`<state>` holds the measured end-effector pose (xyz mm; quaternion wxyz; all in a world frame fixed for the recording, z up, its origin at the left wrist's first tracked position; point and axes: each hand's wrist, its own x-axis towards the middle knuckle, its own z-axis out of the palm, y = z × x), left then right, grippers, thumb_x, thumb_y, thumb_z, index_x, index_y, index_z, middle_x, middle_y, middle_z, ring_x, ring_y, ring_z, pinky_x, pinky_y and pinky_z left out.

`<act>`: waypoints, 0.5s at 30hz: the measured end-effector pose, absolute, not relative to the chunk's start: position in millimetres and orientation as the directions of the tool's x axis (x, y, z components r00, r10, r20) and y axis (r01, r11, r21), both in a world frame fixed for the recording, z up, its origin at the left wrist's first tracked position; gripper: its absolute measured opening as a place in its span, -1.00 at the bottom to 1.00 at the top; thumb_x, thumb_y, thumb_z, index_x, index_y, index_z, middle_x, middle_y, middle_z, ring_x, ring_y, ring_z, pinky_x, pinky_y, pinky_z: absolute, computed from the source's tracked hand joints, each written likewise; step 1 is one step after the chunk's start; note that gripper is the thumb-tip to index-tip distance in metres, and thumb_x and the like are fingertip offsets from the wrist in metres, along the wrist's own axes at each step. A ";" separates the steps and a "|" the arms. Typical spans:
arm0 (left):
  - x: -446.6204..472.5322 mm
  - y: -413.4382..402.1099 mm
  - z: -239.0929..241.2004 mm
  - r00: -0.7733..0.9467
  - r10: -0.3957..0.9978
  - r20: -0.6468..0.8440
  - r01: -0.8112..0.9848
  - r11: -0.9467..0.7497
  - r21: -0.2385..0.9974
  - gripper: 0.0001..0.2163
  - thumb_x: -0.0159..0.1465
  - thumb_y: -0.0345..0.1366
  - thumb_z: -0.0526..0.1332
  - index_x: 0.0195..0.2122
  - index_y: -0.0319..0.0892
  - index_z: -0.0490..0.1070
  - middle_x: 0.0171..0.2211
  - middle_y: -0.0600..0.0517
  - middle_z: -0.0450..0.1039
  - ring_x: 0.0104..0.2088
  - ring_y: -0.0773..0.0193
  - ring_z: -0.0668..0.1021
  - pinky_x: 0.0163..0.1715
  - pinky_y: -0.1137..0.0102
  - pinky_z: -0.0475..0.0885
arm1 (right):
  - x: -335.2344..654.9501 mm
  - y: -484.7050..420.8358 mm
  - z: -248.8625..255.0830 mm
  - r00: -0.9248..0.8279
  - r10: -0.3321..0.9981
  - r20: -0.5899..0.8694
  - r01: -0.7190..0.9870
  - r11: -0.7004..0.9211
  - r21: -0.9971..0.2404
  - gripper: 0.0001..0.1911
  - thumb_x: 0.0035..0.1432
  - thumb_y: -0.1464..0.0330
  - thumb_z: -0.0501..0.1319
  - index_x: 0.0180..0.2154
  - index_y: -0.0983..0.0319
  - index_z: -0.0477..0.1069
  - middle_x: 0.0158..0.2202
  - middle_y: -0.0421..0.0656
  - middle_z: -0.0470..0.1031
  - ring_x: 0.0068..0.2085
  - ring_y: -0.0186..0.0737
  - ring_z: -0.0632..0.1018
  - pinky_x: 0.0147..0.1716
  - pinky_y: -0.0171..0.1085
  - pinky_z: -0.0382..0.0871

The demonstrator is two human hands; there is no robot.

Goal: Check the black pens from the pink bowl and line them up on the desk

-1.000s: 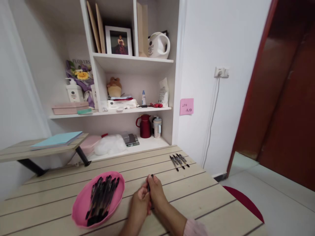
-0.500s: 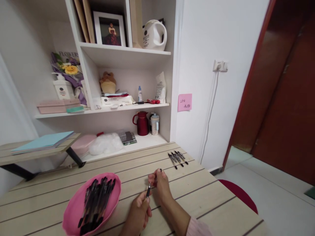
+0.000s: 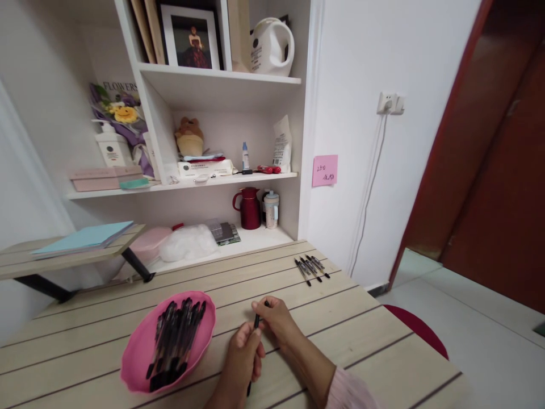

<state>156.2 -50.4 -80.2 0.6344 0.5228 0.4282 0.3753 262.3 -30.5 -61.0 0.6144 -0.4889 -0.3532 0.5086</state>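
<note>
My left hand [image 3: 242, 355] is closed round a black pen [image 3: 256, 322], held upright at a slant above the table. The pen's lower black end shows beneath that hand. My right hand [image 3: 276, 321] pinches a small black pen cap [image 3: 267, 304] between thumb and finger, right at the pen's upper end. Fingers partly hide where cap and pen meet, so I cannot tell how far the cap is on. To the left, a pink bowl [image 3: 136, 363] with a wavy rim holds many black pens [image 3: 176, 338]. Several capped pens [image 3: 313, 268] lie side by side beyond my right hand.
The slatted wooden table [image 3: 340, 341] ends at the right near a dark red round seat [image 3: 419, 329]. A small raised stand [image 3: 85, 255] with blue paper is at the left. Behind the table are white shelves [image 3: 225, 76] with a red jug [image 3: 250, 208].
My hands have come together. The pen's silver tip, bare before, is now out of sight between my fingers. The view has shifted slightly.
</note>
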 end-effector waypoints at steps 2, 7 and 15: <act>156.9 -48.4 -82.1 0.335 0.930 -0.149 -0.028 0.168 0.985 -0.68 0.01 0.00 0.13 -0.41 -0.14 0.17 -0.73 0.24 0.24 -0.89 0.55 0.16 -0.89 0.61 -0.08 | 262.9 -29.9 -60.8 0.272 0.962 -0.017 -0.230 0.048 -0.972 -0.61 -0.33 0.15 0.35 -0.67 0.27 0.24 -0.76 -0.37 0.16 -0.67 -0.50 0.16 -0.65 -0.40 0.00; 157.9 -50.2 -80.1 0.302 0.937 -0.176 -0.046 0.199 0.979 -0.67 0.02 0.03 0.14 -0.45 -0.13 0.14 -0.69 0.23 0.27 -0.86 0.55 0.22 -0.87 0.61 -0.08 | 266.8 -29.2 -62.3 0.257 0.966 -0.024 -0.264 0.047 -0.963 -0.61 -0.33 0.13 0.35 -0.66 0.29 0.28 -0.79 -0.37 0.14 -0.69 -0.53 0.09 -0.67 -0.40 -0.09; 157.5 -58.1 -69.5 0.265 0.942 -0.206 -0.130 0.247 0.960 -0.61 0.03 0.07 0.12 -0.35 -0.18 0.26 -0.65 0.19 0.28 -0.78 0.51 0.28 -0.80 0.58 0.03 | 263.3 -32.0 -59.3 0.174 0.978 -0.115 -0.370 -0.043 -0.928 -0.56 -0.25 0.03 0.29 -0.54 0.27 0.29 -0.80 -0.40 0.14 -0.76 -0.52 0.15 -0.74 -0.45 -0.13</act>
